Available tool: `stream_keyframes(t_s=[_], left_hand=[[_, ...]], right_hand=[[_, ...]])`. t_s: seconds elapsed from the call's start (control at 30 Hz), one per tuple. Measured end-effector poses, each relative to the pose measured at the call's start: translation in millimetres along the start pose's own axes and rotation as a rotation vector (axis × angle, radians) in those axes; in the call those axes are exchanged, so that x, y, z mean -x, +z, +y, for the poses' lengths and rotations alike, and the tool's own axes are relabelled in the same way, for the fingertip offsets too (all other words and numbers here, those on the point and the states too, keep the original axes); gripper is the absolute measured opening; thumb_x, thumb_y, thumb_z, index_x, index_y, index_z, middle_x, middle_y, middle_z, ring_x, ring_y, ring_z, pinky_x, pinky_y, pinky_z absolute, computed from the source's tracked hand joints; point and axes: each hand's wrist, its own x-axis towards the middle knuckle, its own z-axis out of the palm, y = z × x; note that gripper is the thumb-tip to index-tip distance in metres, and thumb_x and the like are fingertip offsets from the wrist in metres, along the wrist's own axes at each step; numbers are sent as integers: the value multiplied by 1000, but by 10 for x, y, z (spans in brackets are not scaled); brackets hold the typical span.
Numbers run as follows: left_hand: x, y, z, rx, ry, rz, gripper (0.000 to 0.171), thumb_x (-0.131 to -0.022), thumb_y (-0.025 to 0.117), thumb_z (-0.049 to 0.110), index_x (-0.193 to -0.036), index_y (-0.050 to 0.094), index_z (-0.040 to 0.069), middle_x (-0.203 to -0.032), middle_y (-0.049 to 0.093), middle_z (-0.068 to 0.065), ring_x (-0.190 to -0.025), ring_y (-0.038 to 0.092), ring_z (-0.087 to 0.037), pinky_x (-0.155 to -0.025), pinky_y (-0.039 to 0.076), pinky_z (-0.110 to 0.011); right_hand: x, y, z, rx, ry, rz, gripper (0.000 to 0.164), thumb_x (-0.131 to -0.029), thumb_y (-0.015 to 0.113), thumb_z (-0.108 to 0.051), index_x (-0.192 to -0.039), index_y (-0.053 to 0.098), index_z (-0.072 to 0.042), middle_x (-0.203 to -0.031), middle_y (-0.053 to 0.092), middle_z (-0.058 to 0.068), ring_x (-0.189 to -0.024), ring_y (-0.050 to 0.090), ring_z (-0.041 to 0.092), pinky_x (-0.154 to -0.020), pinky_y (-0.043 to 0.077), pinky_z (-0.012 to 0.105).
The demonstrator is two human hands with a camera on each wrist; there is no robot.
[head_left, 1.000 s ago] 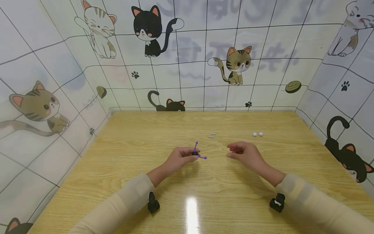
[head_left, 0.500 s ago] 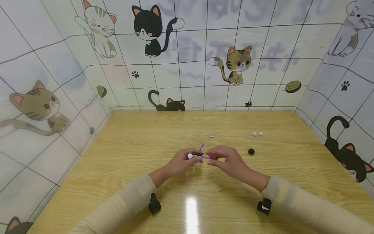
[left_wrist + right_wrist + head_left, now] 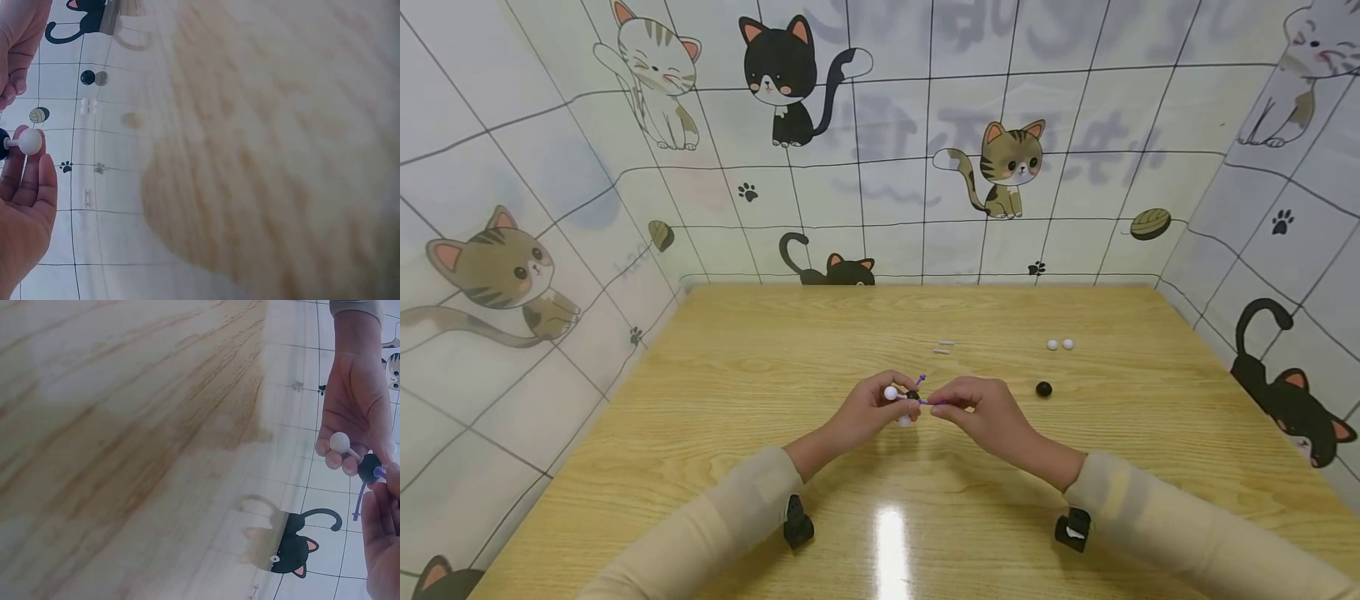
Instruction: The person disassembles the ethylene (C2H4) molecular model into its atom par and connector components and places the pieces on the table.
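My left hand [image 3: 872,410] holds a ball-and-stick molecular model above the wooden table. Its centre is a black ball [image 3: 369,467] between my left fingers and thumb. A white ball [image 3: 339,442] on a short white peg sticks out from it, and a second white ball [image 3: 905,421] shows below my left thumb. Two thin purple connectors come off the black ball. One purple connector [image 3: 922,379] points up and away, its end free. The other runs rightward, where my right hand [image 3: 981,407] pinches it between thumb and fingertips, hiding most of its outer end.
A loose black ball [image 3: 1043,389] lies right of my right hand. Farther back are two white balls, one of them a white ball [image 3: 1052,345], and two small pale pegs, including a peg [image 3: 942,351]. A cat-printed cloth wall [image 3: 910,208] borders the table [image 3: 760,333].
My right hand has moved left from apart to the purple connector and now pinches it, uncovering the loose black ball. The model has turned in my left hand, bringing its white balls into view.
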Motion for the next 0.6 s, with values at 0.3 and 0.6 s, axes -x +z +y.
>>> stream_keyframes(t_s=[0.3,0.6], left_hand=[[20,13,74,-9,-42,9,27,-92,63,-5,-117,54,-13,-95,67,-12,-84,64,-20,-73,54,-34],[78,76,304,-16,-16,49,19,-89,65,-8,-106,57,-13,-97,61,-13,-79,59,-11,-71,53,-26]], right_hand=[[1,23,0,43,-27,8,11,-84,75,-5,-94,76,-10,-88,71,-5,-75,65,5,-64,55,25],[9,54,9,13,3,11,8,-85,75,-6,-93,76,-6,-86,71,0,-71,65,7,-60,55,27]])
